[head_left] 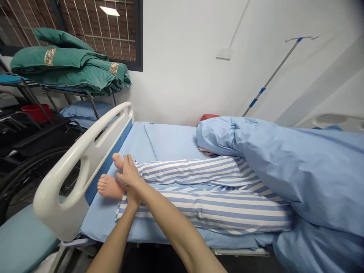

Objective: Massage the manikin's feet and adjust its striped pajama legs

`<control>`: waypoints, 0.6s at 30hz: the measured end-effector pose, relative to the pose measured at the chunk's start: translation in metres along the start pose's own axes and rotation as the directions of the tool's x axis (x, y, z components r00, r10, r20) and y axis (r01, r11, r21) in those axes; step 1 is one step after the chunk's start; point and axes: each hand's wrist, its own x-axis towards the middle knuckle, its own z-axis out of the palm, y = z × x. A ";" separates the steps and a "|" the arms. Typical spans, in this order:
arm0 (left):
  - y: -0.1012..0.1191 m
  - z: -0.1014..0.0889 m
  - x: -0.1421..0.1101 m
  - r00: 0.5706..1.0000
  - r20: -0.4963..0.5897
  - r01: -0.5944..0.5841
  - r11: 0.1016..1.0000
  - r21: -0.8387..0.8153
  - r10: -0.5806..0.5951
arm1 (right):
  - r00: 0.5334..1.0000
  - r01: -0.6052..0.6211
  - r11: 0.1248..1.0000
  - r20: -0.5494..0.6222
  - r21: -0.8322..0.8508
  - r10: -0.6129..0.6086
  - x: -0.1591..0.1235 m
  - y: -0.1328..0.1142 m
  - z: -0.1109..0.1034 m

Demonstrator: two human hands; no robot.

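Note:
On the bed lie two legs in blue-and-white striped trousers (199, 204), with bare feet that look like a manikin's. The near foot (110, 186) points toward the footboard; the far foot (118, 161) is partly covered. My right hand (129, 172) is wrapped over the far foot near its ankle, thumb apart from the fingers. Below my right wrist, my left hand (133, 195) is at the ankles by the trouser cuff. Its fingers are hidden, so I cannot tell what they grip. My forearms cross the bed's near edge.
A white footboard (68, 189) rises left of the feet. A blue quilt (284, 159) covers the upper body; a hand (206, 151) shows at its edge. Green folded bedding (76, 68), a wheelchair (36, 151) and an IV pole (273, 76) are around the bed.

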 end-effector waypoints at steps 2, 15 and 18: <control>-0.003 -0.008 0.007 0.960 -0.119 0.261 0.964 0.042 -0.255 | 1.000 0.025 1.000 0.006 0.006 -0.025 0.011 -0.001 0.013; 0.000 -0.002 0.006 0.974 -0.041 0.223 0.975 -0.012 -0.223 | 0.937 -0.268 0.932 0.161 -0.244 0.311 0.025 0.032 0.034; -0.006 0.001 0.008 0.998 0.067 -0.004 0.998 -0.068 0.009 | 0.927 -0.280 0.920 0.173 -0.273 0.333 0.025 0.033 0.034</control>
